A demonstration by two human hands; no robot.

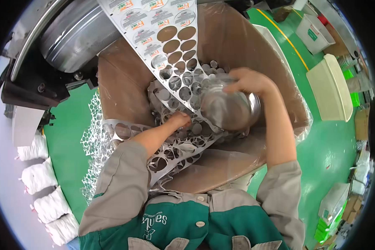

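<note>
A long printed sheet (156, 35) with rows of round holes hangs from the top down into a large carton (233, 29) lined with clear plastic. My left hand (180, 120) is closed at the lower edge of this sheet, its fingertips partly hidden. Smeared by motion, my right hand (250, 81) grips the rim of a round, shiny metal bowl (227, 108), which is tilted over the carton. Beneath both hands lie loose round discs (197, 128) and tangled punched scrap (175, 152). The inside of the bowl is too blurred to make out.
A metal roller machine (77, 35) stands at the upper left. Scrap netting (93, 133) spills over the carton's left side. White bundles (39, 177) line the left wall. Cream bins (331, 87) and boxes stand at the right on the green floor (300, 75).
</note>
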